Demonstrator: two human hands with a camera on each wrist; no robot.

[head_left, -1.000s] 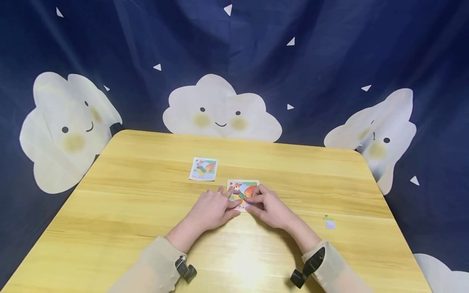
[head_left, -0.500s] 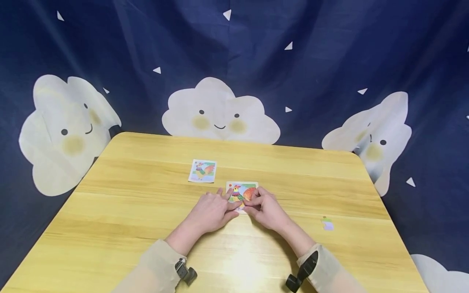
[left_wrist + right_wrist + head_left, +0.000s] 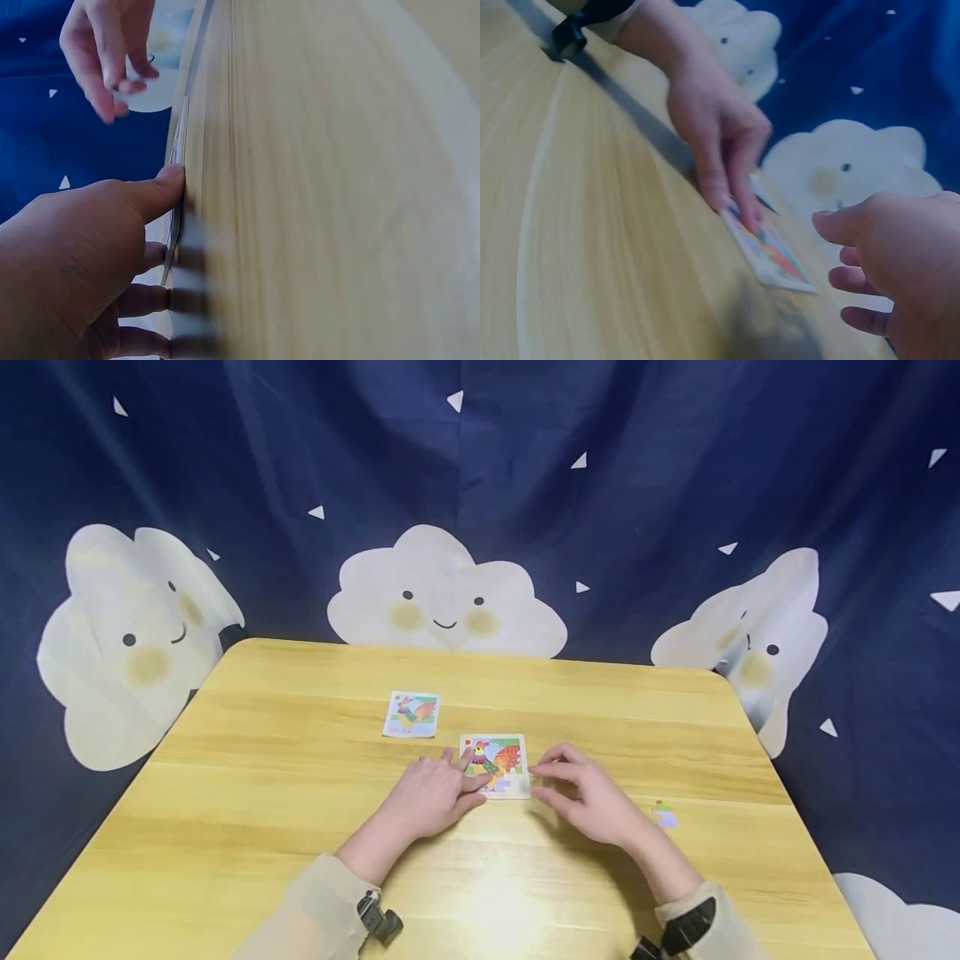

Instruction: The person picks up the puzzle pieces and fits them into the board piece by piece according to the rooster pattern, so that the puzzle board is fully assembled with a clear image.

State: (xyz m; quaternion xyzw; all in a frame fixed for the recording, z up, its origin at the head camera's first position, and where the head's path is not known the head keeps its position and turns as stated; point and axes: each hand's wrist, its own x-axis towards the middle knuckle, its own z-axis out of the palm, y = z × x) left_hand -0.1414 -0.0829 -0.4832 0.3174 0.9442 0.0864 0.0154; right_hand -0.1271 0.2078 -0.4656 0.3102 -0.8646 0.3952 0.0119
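A small jigsaw puzzle with a rooster picture and a white border lies mid-table; a pale patch shows at its lower right. My left hand rests on its left part, fingers spread over the picture and thumb at the near edge. In the left wrist view that thumb touches the thin board's edge. Just off the right border hovers my right hand, fingers loosely bent around nothing. A loose puzzle piece, green and lilac, lies farther right on the wooden table.
Behind the puzzle, slightly left, lies a square picture card with the same rooster. A dark blue curtain with smiling clouds hangs along the table's far edge. Black camera straps sit on both sleeves.
My right hand has let go at the puzzle and moved right, off its border, uncovering the lower right part. The left hand stays in place on the board. The head view shifts slightly.
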